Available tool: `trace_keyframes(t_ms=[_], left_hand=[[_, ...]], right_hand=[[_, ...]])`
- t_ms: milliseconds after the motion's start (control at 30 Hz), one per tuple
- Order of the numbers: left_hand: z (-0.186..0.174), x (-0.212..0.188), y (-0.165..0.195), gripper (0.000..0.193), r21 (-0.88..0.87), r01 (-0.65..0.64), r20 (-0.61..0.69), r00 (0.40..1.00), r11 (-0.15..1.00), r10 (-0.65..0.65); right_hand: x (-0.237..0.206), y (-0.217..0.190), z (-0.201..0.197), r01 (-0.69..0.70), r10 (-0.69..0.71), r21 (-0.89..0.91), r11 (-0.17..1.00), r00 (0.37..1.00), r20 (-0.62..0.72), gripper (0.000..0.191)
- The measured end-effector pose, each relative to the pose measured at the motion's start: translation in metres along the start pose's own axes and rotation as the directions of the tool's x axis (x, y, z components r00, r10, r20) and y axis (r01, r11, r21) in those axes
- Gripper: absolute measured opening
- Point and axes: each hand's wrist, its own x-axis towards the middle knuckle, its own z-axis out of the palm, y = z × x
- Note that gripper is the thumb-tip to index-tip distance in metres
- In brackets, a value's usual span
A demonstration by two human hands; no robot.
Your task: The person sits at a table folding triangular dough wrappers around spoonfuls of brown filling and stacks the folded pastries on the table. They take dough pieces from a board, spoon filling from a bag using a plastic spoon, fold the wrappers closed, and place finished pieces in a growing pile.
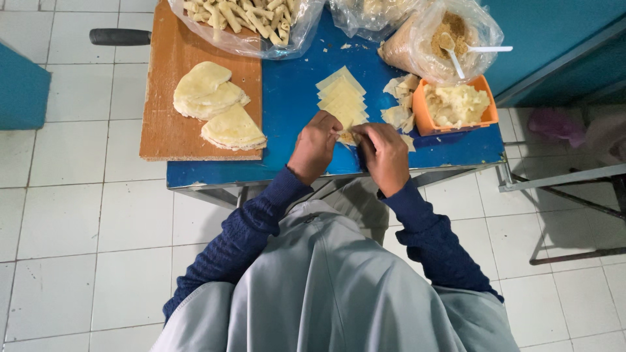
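Left hand [315,146] and right hand [385,156] pinch the small pale-yellow dough wrapper [346,137] between them, just below the stack of pale-yellow triangular wrappers [342,101].

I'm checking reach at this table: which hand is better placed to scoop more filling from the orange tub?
Probably the right hand. The orange tub sits on that side of the blue table, just beyond it. The left hand would need to cross over the wrapper piece both hands pinch.

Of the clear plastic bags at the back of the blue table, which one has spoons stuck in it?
The right-hand bag, holding brown crumbs, behind the orange tub. Two white spoons stand in it; the left bag of rolled sticks and the middle bag show none.
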Motion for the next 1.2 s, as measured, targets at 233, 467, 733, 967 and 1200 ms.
trace_keyframes(t_ms=[233,467,733,967,1200], left_hand=[[0.0,0.0,0.001,0.011,0.009,0.029,0.008,1.0,1.0,-0.029],[-0.006,0.003,0.004,0.013,0.01,-0.004,0.069,0.998,1.0,0.004],[-0.007,0.017,0.006,0.003,0.17,-0.098,0.053,0.995,0.981,0.09],[-0.011,0.021,0.01,0.007,0.193,-0.056,0.087,0.995,0.98,0.04],[-0.011,0.021,0.011,0.008,0.198,-0.031,0.077,0.997,0.98,0.016]], right_hand=[[0.001,0.007,-0.012,0.023,-0.039,0.106,0.994,0.988,0.151,0.028],[0.008,0.025,0.001,0.088,-0.096,0.065,0.994,0.986,0.139,0.017],[0.023,0.032,0.012,0.063,-0.073,0.069,0.996,0.984,0.165,0.01],[0.015,0.024,0.008,0.125,-0.129,0.034,0.992,0.981,0.146,0.01],[0.014,0.023,0.001,0.175,-0.176,0.025,0.984,0.967,0.185,0.019]])
